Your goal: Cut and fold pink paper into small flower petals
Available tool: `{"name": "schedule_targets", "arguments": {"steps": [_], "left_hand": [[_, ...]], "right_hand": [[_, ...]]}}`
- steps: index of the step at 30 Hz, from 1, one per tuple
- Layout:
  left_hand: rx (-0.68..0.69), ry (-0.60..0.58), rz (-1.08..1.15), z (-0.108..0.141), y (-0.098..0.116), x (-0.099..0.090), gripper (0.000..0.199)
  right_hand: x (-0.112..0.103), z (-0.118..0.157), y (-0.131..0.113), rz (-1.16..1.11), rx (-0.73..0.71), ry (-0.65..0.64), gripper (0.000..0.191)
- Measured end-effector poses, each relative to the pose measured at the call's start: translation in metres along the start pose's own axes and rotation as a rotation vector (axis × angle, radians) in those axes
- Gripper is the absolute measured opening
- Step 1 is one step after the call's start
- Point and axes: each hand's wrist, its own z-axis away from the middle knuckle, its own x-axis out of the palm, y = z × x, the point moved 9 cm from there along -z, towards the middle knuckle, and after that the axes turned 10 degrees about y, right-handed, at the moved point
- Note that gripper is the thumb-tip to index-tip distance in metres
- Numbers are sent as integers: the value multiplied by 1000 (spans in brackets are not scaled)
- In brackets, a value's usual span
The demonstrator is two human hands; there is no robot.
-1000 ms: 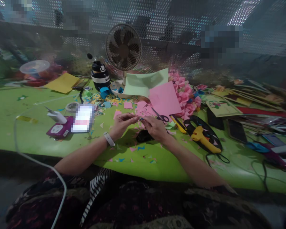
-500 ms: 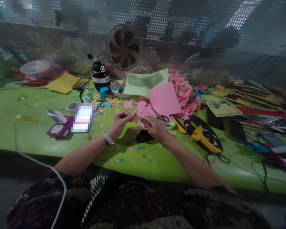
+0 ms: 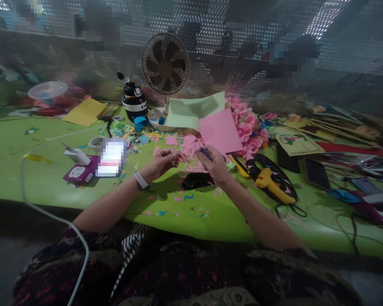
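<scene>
My left hand, with a white watch on the wrist, is closed in a pinch on a small pink piece that looks like paper. Just to the right, my right hand has its fingers closed around a small blue item, too small to identify. The two hands are apart. Pink paper scraps lie on the green table between and beyond them. A black glossy object rests below the hands.
Behind stand a fan, a black bottle, a pink sheet and pink paper flowers. To the right lie a yellow cutter and a yellow glue gun. A lit phone is at the left.
My hands have moved apart, the right one up and to the right, the left slightly left. The blue item in my right hand and more of the black object now show.
</scene>
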Motion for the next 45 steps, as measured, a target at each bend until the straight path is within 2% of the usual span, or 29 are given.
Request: {"name": "schedule_targets", "arguments": {"steps": [3, 6, 15, 25, 27, 30, 35, 40, 45], "left_hand": [[-6, -37, -12, 1, -5, 5, 35], [-17, -46, -36, 0, -12, 5, 38], [-45, -56, -76, 2, -17, 8, 41], [-50, -44, -51, 1, -22, 8, 39], [-62, -27, -33, 1, -22, 7, 38], [-61, 6, -10, 3, -21, 5, 41], [-30, 2, -111, 10, -18, 11, 37], [3, 51, -260, 14, -17, 13, 40], [18, 60, -287, 14, -16, 13, 40]], "right_hand": [[13, 6, 7, -77, 119, -120, 49], [24, 14, 9, -84, 172, -236, 46], [33, 26, 10, -73, 284, -280, 39], [37, 27, 8, -67, 259, -323, 33], [36, 25, 10, -109, 269, -274, 34], [25, 17, 13, -209, 263, -113, 39], [6, 5, 20, -267, 217, 102, 43], [-2, 3, 22, -156, 156, 164, 42], [-4, 3, 16, -50, 84, 171, 42]]}}
